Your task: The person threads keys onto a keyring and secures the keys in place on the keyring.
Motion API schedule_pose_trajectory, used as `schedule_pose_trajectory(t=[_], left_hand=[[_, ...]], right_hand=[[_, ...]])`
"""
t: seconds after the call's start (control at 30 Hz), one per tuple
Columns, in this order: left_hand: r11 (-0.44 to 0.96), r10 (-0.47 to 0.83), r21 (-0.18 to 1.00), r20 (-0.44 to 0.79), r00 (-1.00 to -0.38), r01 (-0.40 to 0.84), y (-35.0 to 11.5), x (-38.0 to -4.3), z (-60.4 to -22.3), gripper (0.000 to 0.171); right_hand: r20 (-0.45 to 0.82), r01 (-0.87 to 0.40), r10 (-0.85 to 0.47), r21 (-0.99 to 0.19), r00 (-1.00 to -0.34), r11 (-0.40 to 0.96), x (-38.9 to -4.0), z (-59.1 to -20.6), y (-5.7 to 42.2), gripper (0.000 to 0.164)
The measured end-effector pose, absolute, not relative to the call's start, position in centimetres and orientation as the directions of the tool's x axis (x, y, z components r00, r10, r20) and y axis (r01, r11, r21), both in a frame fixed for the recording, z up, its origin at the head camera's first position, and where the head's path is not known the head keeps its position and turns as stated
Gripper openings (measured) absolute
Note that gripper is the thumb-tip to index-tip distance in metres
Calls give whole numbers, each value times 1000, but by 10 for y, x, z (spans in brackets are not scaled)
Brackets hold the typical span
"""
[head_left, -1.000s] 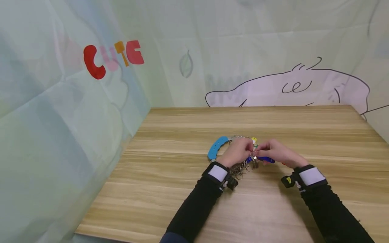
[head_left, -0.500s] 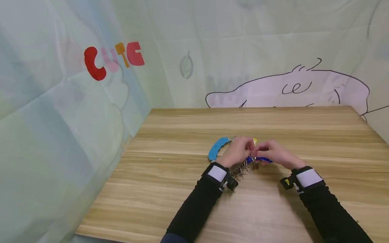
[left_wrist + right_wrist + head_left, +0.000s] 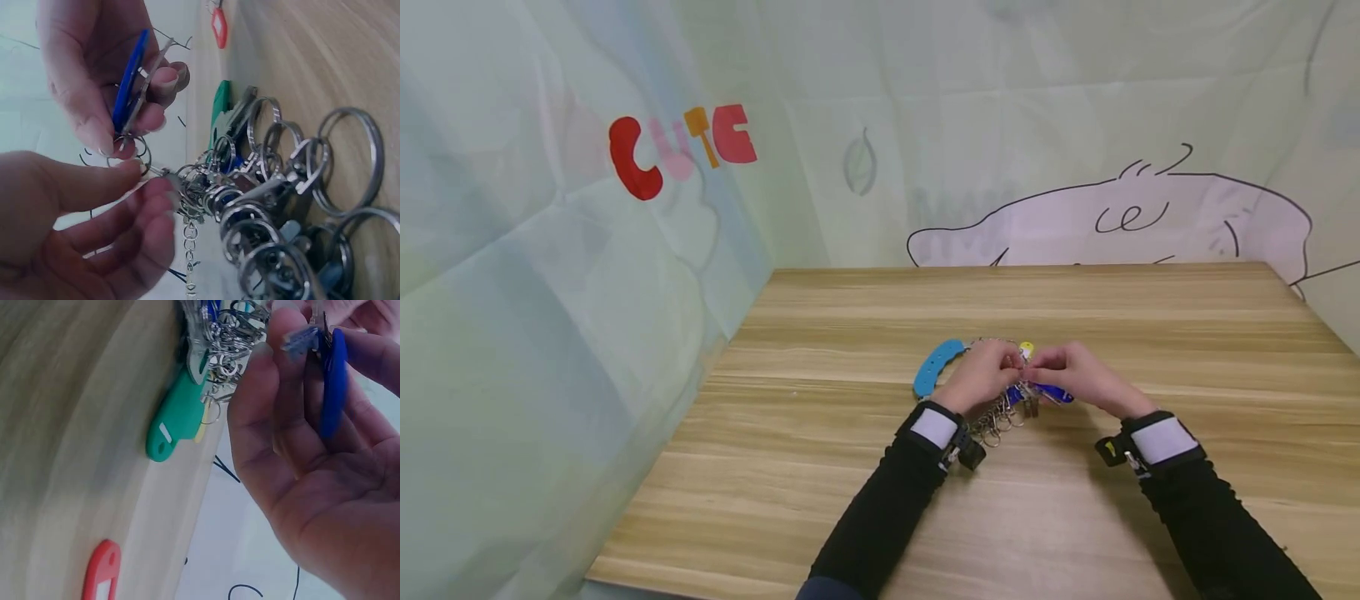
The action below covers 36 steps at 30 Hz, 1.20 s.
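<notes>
Left of centre in the left wrist view, a small ring [image 3: 149, 150] is being pinched in the grip of the left hand [image 3: 977, 377] while an adjoining blue tag [image 3: 129, 83] is being grasped by the right hand [image 3: 1080, 381], apparently so the ring is being steadied

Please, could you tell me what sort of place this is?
Perhaps an improvised indoor recording corner, though the wider room does not show: a wood-grain table has creased, printed sheets behind it, bearing coloured letters, and a small camera is strapped at each wrist.
</notes>
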<state>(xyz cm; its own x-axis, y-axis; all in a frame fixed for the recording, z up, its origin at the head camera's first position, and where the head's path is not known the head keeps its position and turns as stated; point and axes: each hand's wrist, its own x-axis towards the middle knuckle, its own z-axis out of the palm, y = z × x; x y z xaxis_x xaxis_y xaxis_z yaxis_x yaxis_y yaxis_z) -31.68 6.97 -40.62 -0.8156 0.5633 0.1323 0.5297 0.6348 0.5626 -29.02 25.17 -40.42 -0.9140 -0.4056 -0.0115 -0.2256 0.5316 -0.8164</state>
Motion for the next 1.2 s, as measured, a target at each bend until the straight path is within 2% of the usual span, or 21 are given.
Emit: schedule_pose_trajectory(t=[0.1,0.33,0.63,0.9,1.2], left_hand=[[618,576,563,151,-804,549,70,-317,-407,8],[643,555,559,132,-822,524,71,-317,-409,8],[577,584,586,190,-789,569,71,-319,-410,7],[598,535,650,112,-837,469,68,-320,-407,8],[572,535,665,142,-833,480,66,-320,-408,8]], right_hand=[[-5,-237,-416,-816,-909,528,-290,-405,251,21],[11,-244,-425,-831,-905,499,-290,-407,252,19],[12,-236,-392,-815,-920,529,-291,-406,251,22],[21,-244,-431,-850,-902,468,-292,-407,250,21],[-15,-197,-411,-860,-912,470,-291,-404,250,23]])
